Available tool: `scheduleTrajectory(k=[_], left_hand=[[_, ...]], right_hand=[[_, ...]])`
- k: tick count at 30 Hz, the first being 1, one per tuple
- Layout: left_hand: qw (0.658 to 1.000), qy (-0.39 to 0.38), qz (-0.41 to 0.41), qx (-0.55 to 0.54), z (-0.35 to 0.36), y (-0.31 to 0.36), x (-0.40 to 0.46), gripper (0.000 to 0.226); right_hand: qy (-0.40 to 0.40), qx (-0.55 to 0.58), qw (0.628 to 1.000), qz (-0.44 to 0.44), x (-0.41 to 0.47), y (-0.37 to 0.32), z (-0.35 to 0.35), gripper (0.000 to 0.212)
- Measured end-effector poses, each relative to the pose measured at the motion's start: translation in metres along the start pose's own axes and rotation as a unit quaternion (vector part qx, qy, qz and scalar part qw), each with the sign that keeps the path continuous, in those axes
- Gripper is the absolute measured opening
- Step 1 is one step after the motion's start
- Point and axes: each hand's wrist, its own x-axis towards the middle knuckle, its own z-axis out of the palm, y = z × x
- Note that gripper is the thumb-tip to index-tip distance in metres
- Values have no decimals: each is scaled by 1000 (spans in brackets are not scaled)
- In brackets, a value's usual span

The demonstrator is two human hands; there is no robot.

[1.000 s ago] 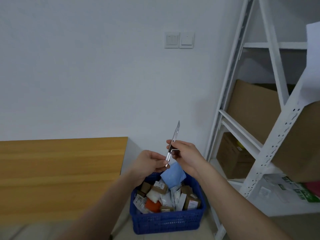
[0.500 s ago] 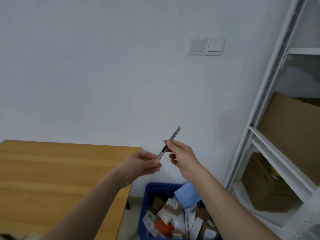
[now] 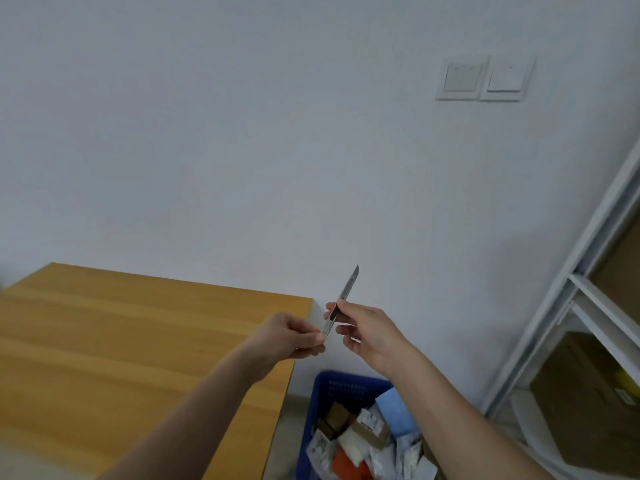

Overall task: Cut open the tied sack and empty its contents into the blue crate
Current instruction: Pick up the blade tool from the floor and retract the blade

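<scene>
Desk (image 3: 121,341) takes up the left of frame, wooden top; its right edge runs down toward the crate. No sack on it or anywhere else in view, so I can't say where the sack is.

Left hand (image 3: 291,336): fingers curled, pinching the butt end of the utility knife (image 3: 337,308) between thumb and fingertips, just off the desk's far right corner, in mid-air.

Knife: slim, tilted up and to the right, blade out and pointing away from the person toward the wall. Held by both hands, over the gap between the desk and the crate.

Right hand (image 3: 369,332): thumb and index pinch the knife body partway up, at about the slider; other fingers loosely curled below it.

Blue crate (image 3: 341,388): on the floor below the hands, just beside the desk's right edge. Already full of small boxes, packets, something orange and a blue cloth-like piece. Judging by that, emptying looks done and the step in hand is retracting the blade or putting the knife away.

To do it well:
- keep the left pinch on the butt only, fingers clear of the blade line
- slide with the right thumb, tip aimed away from both hands
- confirm the blade is fully in before letting go with either hand
- don't drop it into the crate; set it flat on the desk, back from the edge

Shelving (image 3: 568,289) far right, cardboard boxes on it, not involved.
</scene>
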Motion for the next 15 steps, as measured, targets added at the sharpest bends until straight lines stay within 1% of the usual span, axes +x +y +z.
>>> scheduleTrajectory(k=[3, 6, 10, 15], left_hand=[[1000, 1, 3, -4, -19, -4, 19, 7], [1000, 11, 5, -7, -43, -7, 40, 6], [1000, -6, 8, -26, -81, -11, 63, 14], [999, -26, 24, -28, -129, -19, 85, 14]], right_hand=[[-11, 45, 999, 7, 16, -3, 18, 21], [-10, 63, 998, -9, 34, -8, 40, 16], [6, 39, 998, -38, 59, -14, 76, 18], [15, 51, 997, -50, 91, -10, 117, 25]])
